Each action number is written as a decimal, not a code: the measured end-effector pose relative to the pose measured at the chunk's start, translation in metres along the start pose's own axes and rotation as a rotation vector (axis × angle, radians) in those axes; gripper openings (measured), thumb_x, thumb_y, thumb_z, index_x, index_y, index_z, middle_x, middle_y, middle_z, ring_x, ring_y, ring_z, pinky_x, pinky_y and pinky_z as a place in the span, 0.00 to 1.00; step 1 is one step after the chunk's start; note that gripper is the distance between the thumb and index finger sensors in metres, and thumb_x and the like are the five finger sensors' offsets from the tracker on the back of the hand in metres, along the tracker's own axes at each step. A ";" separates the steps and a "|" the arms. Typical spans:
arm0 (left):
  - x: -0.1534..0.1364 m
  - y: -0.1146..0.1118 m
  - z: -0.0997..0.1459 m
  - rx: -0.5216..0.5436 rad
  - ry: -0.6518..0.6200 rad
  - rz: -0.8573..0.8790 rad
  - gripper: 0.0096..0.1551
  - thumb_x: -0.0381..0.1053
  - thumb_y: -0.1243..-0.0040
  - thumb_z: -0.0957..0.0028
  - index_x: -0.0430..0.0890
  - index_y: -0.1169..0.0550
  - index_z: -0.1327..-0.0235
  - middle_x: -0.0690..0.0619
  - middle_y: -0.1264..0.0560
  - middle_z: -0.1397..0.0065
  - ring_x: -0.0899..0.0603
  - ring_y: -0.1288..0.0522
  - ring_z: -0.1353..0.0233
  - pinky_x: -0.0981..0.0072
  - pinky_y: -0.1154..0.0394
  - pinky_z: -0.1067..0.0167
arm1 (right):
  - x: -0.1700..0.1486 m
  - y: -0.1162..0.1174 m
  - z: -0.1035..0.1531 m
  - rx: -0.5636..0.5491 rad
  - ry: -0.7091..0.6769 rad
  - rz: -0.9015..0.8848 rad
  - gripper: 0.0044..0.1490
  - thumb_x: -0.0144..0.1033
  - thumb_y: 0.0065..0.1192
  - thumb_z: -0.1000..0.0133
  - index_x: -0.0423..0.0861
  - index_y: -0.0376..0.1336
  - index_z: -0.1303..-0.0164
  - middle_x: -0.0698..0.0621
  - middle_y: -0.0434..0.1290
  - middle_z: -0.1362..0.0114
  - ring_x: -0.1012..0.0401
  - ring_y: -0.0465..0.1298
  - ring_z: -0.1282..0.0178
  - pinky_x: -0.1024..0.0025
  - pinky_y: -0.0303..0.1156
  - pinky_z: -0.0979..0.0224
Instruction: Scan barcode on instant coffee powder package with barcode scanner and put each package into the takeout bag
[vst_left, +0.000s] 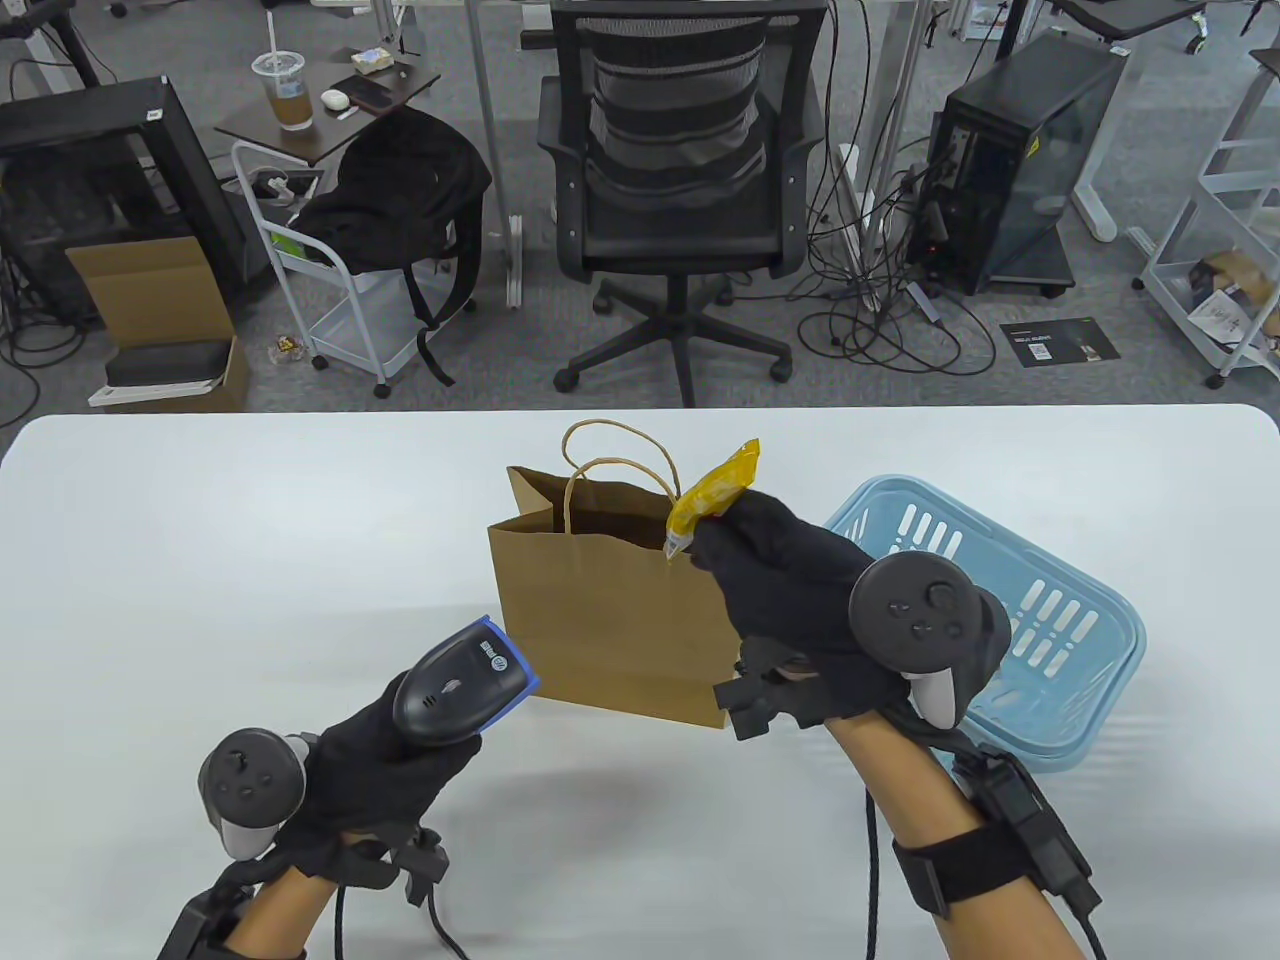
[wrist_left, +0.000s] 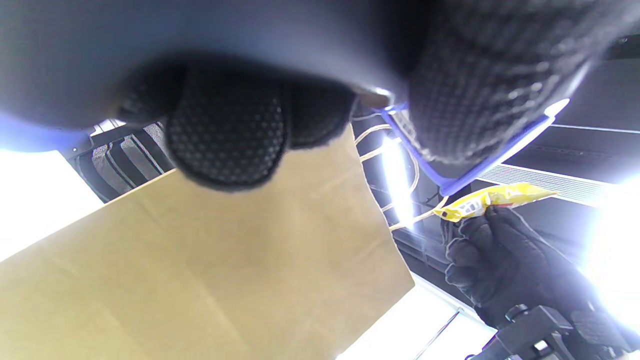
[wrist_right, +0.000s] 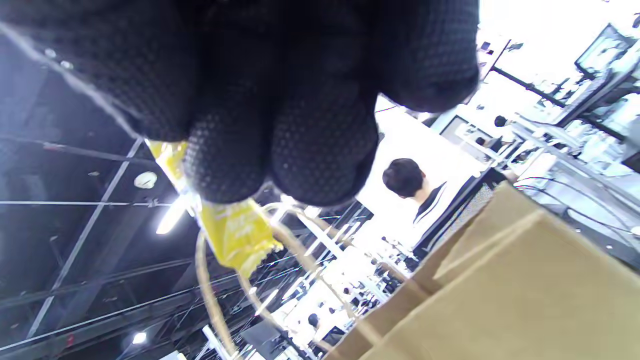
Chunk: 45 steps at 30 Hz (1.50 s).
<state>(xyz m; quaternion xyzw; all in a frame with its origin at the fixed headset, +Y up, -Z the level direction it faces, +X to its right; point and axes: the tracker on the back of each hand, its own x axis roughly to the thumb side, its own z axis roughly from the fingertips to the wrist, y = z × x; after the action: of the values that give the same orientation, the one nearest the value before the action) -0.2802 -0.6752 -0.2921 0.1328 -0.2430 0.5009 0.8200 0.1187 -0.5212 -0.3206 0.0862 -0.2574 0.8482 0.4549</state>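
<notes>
A broad white table (vst_left: 200, 560) with rounded far corners fills the lower half of the table view; beyond its far edge lies a grey office floor with a black mesh swivel chair (vst_left: 680, 190) at 12 o'clock, a white wire trolley carrying a black backpack (vst_left: 400, 200) at 10 o'clock, a dark computer tower (vst_left: 1020, 160) amid loose cables at 2 o'clock, and an open cardboard box (vst_left: 160, 300) at 9 o'clock.

A brown paper takeout bag with twisted paper handles (vst_left: 610, 610) stands upright and open near the table's centre. Just behind it at 3 o'clock sits a light blue slotted plastic basket (vst_left: 1050, 620), partly hidden by the right hand (vst_left: 800, 590).

That hand pinches a yellow instant coffee powder package (vst_left: 712, 492) by its lower end, the package slanting up over the bag's open mouth beside the handles; in the right wrist view the curled fingertips (wrist_right: 280, 150) clamp the yellow foil.

At 7 o'clock of the bag, the left hand (vst_left: 370, 770) wraps round the handle of a black barcode scanner with a blue-rimmed head (vst_left: 465, 680), whose head points toward the bag's near left corner, close to the paper.

The table's left half and its near strip between the forearms are bare white surface.
</notes>
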 end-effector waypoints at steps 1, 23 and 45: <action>-0.001 0.000 0.000 -0.003 0.004 -0.001 0.37 0.65 0.31 0.54 0.54 0.28 0.33 0.58 0.18 0.44 0.46 0.12 0.52 0.52 0.18 0.46 | -0.005 0.000 -0.003 -0.001 0.017 0.019 0.23 0.52 0.74 0.49 0.63 0.75 0.43 0.61 0.89 0.54 0.61 0.88 0.54 0.61 0.79 0.44; 0.001 0.000 0.000 -0.009 0.000 -0.003 0.37 0.65 0.31 0.54 0.54 0.28 0.33 0.58 0.18 0.44 0.46 0.12 0.52 0.52 0.18 0.46 | -0.033 0.019 -0.016 0.038 0.073 0.142 0.22 0.51 0.75 0.50 0.63 0.77 0.45 0.59 0.87 0.64 0.66 0.83 0.71 0.62 0.80 0.50; 0.001 -0.002 0.001 -0.012 -0.007 -0.003 0.37 0.65 0.31 0.54 0.54 0.28 0.34 0.58 0.18 0.45 0.46 0.12 0.52 0.52 0.18 0.46 | -0.036 0.020 -0.018 0.066 0.057 0.126 0.23 0.52 0.75 0.49 0.63 0.77 0.44 0.60 0.87 0.63 0.65 0.83 0.70 0.61 0.80 0.49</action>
<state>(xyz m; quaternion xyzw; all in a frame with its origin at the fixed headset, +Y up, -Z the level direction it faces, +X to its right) -0.2784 -0.6754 -0.2909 0.1299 -0.2487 0.4978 0.8207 0.1243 -0.5469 -0.3564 0.0609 -0.2211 0.8853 0.4045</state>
